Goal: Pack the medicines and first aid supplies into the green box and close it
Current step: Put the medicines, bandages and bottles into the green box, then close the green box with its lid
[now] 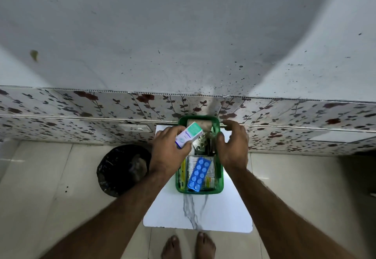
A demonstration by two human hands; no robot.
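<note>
The green box (220, 179) stands open on a small white marble-patterned table (223, 214). Inside it lie a blue blister strip (198, 173), a yellow-edged packet (183, 174), printed sachets (210, 179), a silver blister strip (200, 143) and a beige roll (205, 125) at the far end. My left hand (168, 152) holds a small white and teal medicine carton (189, 134) over the box's far left part. My right hand (232, 146) hovers over the box's right rim with fingers spread and nothing in it. No lid can be seen.
A bin lined with a black bag (122, 169) stands on the tiled floor left of the table. A floral-patterned wall panel (81, 112) runs just behind the table. My bare feet (189, 246) are at the table's near edge.
</note>
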